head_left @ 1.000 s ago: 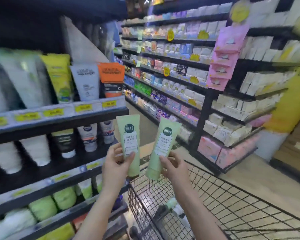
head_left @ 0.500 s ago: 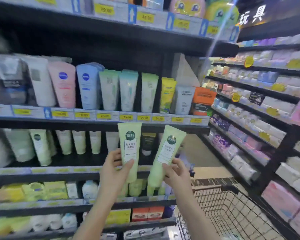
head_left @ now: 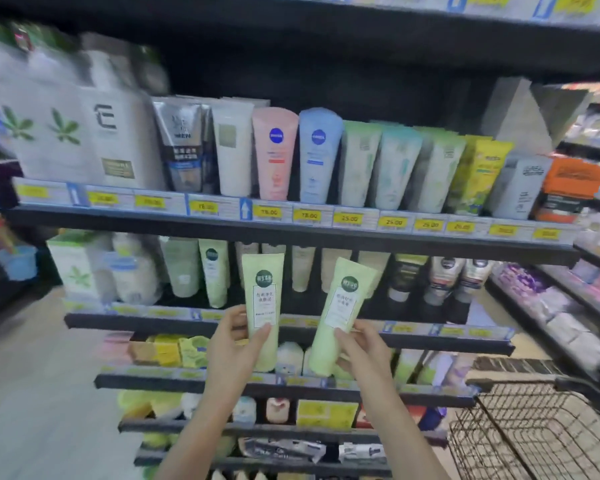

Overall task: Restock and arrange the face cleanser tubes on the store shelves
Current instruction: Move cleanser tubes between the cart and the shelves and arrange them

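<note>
1. Got two pale green cleanser tubes up in the middle of the frame, one per hand. My left hand (head_left: 234,344) has its grip closed around the left tube (head_left: 262,306), thumb across the white label. My right hand (head_left: 364,348) is wrapped round the lower part of the right tube (head_left: 340,313), which leans a bit to the right, while the left one is close to upright.

2. Both tubes are out in front of the second shelf (head_left: 174,322), not resting on it yet. There's a row of similar pale tubes (head_left: 213,271) hanging back in there, so my guess is that's where these go.

3. Handling-wise, I'd call these light, soft plastic tubes. They squish if you clamp down, and the glossy skin probably slides a little. Best hold is low on the body near the cap end, where it's fuller and firmer. The flat crimped end on top is floppy and no good for steering.

4. They should stand cap-down, so tipping over is the likely annoyance when setting them in.

5. Stuff I can't see: both caps are tucked behind my hands, so no idea what they look like. Label text is too small to read.

6. Left edge of the frame is a blurry smear. The wire cart (head_left: 520,427) in the lower right is cut off, and its contents don't show. The bottom shelves are mostly behind my forearms.
</note>
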Demonstrator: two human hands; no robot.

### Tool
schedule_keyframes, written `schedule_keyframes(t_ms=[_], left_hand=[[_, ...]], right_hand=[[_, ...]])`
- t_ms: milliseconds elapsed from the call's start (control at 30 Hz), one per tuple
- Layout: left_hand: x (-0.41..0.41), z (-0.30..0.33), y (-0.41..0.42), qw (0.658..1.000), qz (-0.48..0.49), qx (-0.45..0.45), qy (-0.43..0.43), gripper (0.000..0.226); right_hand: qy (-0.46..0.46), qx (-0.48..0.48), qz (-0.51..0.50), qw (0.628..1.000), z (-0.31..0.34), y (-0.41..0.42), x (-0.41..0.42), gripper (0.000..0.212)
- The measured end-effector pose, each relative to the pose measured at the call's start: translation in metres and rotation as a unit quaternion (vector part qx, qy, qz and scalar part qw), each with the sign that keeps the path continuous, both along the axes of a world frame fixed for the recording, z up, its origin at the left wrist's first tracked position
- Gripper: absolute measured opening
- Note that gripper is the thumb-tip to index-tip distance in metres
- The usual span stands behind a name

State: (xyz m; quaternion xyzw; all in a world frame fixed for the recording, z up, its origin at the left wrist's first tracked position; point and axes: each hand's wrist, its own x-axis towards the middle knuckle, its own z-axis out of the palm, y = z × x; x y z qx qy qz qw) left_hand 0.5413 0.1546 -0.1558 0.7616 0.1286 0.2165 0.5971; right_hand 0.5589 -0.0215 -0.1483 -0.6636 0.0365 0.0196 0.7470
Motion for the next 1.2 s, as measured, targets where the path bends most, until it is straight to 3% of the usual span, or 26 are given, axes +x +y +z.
schedule_keyframes(t_ms=[233, 667, 933, 1200], left_hand=[[0.032, -0.009, 0.036, 0.999, 0.019, 0.022, 0.036, 0.046], [0.115, -0.006, 0.048, 0.999, 0.037, 0.02, -0.002, 0.041], [0.14, -0.029, 0.06, 0.996, 0.042, 0.084, -0.005, 0.032], [0.139, -0.048, 0.06, 0.985, 0.066, 0.161, 0.016, 0.04]], right_hand=[[0.017, 0.016, -0.017, 1.0, -0.007, 0.032, 0.028, 0.013], [0.004, -0.027, -0.023, 0.999, -0.021, 0.055, 0.106, 0.017], [-0.028, -0.055, 0.0, 0.998, -0.024, 0.062, 0.127, 0.024], [-0.065, -0.103, -0.001, 0.993, -0.029, 0.065, 0.131, 0.028]])
